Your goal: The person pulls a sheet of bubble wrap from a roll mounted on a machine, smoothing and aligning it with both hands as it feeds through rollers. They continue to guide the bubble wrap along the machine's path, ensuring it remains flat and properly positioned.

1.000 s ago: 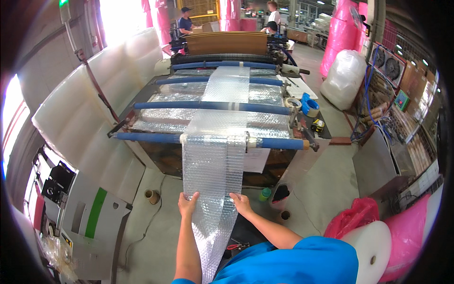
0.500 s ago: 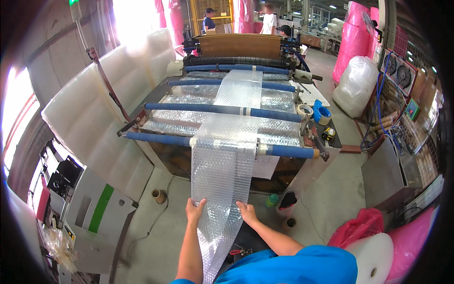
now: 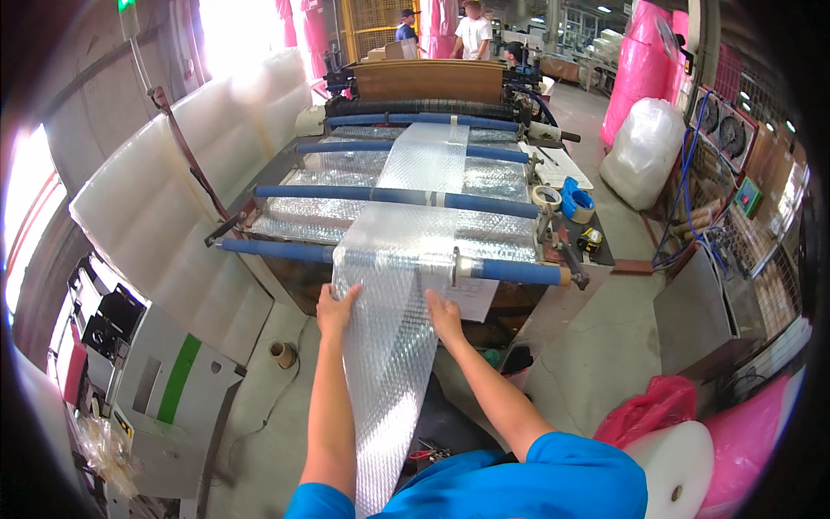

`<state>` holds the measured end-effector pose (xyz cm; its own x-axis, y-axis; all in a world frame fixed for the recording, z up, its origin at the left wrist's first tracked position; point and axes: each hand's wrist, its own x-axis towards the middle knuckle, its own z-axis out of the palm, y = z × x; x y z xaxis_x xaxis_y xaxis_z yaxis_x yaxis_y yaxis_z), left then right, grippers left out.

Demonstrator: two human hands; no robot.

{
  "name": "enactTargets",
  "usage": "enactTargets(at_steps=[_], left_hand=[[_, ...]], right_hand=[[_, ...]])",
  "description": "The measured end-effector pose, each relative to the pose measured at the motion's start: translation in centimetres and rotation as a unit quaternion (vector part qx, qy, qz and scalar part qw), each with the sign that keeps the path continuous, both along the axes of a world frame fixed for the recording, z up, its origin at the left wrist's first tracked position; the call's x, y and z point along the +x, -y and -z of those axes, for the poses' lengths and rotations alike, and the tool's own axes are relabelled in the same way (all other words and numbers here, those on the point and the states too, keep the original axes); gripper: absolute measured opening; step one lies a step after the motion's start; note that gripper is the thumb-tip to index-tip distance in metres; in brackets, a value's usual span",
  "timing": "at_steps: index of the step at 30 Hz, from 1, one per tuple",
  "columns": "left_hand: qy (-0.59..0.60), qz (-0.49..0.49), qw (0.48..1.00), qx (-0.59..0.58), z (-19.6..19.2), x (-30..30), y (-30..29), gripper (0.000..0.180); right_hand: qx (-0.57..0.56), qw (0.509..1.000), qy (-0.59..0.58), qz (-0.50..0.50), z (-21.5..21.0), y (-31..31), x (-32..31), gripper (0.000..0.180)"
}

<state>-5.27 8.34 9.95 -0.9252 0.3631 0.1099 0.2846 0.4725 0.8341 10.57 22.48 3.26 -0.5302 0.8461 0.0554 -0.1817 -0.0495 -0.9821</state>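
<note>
Clear bubble wrap sheet point(image 3: 393, 320) between hands, left hand point(image 3: 335, 309) and right hand point(image 3: 443, 313) gripping its edges (below blue roller point(image 3: 277, 250))

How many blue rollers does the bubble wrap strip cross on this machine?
4: nearest roller by the hands, second roller, third roller, farthest roller by the brown board. More may be hidden behind.

Clear bubble-wrap strip point(image 3: 393, 303), hanging taut

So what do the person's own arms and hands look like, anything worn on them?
Both hands, the left hand and the right hand, are bare: no gloves, and no rings, watch or wristbands are visible. The forearms are bare too. Bright blue short sleeves cover only the upper arms, plain and without visible markings.
</note>
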Motion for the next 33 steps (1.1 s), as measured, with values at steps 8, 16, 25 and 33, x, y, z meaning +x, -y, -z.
enactTargets(at_steps=[8,16,25,33], left_hand=[[0.074,0.01,0.996,-0.047,4.2,1.9,4.5,0.077],[-0.064,-0.028,0.997,-0.025,3.1,7.3,13.2,0.049],[0.063,0.057,0.993,0.086,-2.3,6.2,14.8,0.032],[0.017,-0.028,0.999,-0.001,9.9,7.0,9.8,0.043]], right_hand=[[-0.001,0.995,0.099,-0.004,3.7,7.7,3.2,0.04],[-0.021,0.975,0.149,-0.161,3.5,13.5,9.2,0.048],[-0.073,0.985,0.088,-0.13,-3.4,16.7,10.1,0.048],[0.122,0.969,0.203,-0.074,8.8,10.2,7.8,0.049]])
